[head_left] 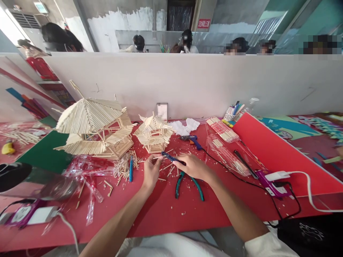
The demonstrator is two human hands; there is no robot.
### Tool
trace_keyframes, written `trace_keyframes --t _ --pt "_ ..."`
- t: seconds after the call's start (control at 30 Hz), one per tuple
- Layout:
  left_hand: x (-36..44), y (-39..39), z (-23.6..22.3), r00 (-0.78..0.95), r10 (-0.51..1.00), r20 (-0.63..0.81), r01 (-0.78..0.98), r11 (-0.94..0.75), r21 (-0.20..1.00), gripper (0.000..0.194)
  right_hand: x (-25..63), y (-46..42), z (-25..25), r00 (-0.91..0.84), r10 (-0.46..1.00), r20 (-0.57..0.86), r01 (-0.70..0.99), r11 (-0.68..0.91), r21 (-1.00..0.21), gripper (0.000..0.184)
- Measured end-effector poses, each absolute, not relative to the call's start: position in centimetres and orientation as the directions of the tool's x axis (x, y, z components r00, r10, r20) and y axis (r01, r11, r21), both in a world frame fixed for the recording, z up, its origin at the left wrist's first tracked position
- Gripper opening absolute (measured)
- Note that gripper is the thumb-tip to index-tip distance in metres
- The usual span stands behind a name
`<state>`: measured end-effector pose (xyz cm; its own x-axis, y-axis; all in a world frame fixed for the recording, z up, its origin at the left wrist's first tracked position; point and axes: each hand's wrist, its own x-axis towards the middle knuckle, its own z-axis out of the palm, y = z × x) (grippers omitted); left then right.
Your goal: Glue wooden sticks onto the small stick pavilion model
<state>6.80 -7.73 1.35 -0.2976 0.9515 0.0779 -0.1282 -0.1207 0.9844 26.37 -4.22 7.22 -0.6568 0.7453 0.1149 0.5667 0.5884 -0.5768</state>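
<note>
Nearest to the camera is the white clothing (pixel 171 246) of the person, and from both sides of it the bare forearms reach forward over the red surface (pixel 158 217). Before the hands come the pliers (pixel 198 187), with teal handles spread toward the person and their head partly hidden under the right hand (pixel 191 167). To the left of the left hand (pixel 151 171) lies a blue pen-like tool (pixel 131 169), pointing away from the person.

The left grip pinches a short thin stick (pixel 158 157) between thumb and forefinger. The long axis of this stick goes about sideways, from the left fingers toward the right. The right grip is closed around a dark blue hand tool (pixel 171 157); which kind it is, I cannot tell surely. This tool slants leftward and away from the person, so its tip is at the right end of the stick, crossing its axis at an angle. Whether they touch is too small to tell. The left fingers are the nearer ones to this meeting place.

Just beyond the fingertips stands the small pavilion model (pixel 154 135), and the large pavilion model (pixel 91 117) is at its left. Farther to the right lies a glue gun (pixel 195 141), and behind everything rises the pale partition (pixel 187 78).
</note>
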Motion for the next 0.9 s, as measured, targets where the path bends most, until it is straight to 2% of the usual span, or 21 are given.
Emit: trace_keyframes --t 0.4,0.63,0.9 --pt "6.95 -7.63 0.80 -0.295 0.948 0.118 -0.058 -0.141 0.988 0.030 26.59 -3.92 6.91 -0.708 0.705 0.042 0.656 0.679 -0.331 0.034" --pt "7.00 -7.55 0.63 -0.287 0.949 0.130 -0.034 -0.146 0.989 0.028 26.45 -3.92 7.41 -0.693 0.721 -0.013 0.708 0.677 -0.201 0.040" --pt "6.97 -7.55 0.63 -0.298 0.944 0.142 0.020 -0.143 0.990 0.027 26.59 -3.40 6.55 -0.704 0.710 -0.011 0.703 0.693 -0.159 0.042"
